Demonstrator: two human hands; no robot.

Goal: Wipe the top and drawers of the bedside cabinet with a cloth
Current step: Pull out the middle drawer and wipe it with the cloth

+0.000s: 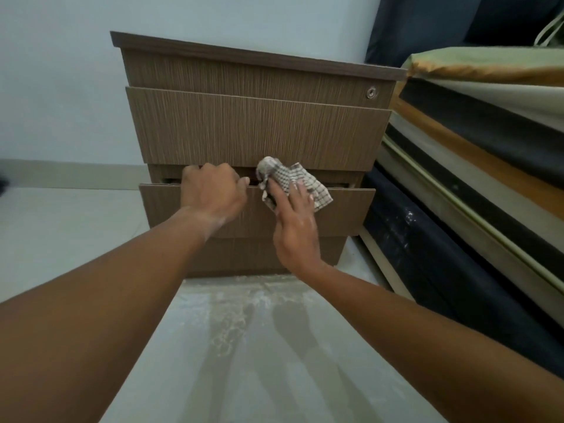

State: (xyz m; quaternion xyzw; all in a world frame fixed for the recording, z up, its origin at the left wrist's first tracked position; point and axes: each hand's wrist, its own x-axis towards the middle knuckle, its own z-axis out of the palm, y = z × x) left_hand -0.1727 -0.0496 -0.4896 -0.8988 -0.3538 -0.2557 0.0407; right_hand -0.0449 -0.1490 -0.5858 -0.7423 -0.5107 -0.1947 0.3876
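Observation:
The brown wood-grain bedside cabinet (253,71) stands on the floor in front of me, seen from low down, with its drawers stacked. The second drawer (256,129) sticks out a little; the third drawer (345,209) below it is pulled out slightly too. My left hand (213,193) curls its fingers over the top edge of the third drawer front. My right hand (293,221) presses a crumpled checked cloth (290,181) against that same top edge, just right of the left hand. A round lock (371,93) sits on the top drawer front at the right.
Stacked mattresses and bedding (476,154) crowd against the cabinet's right side. A pale wall (55,87) stands behind and to the left. The grey floor (244,346) below my arms shows a dusty, streaked patch.

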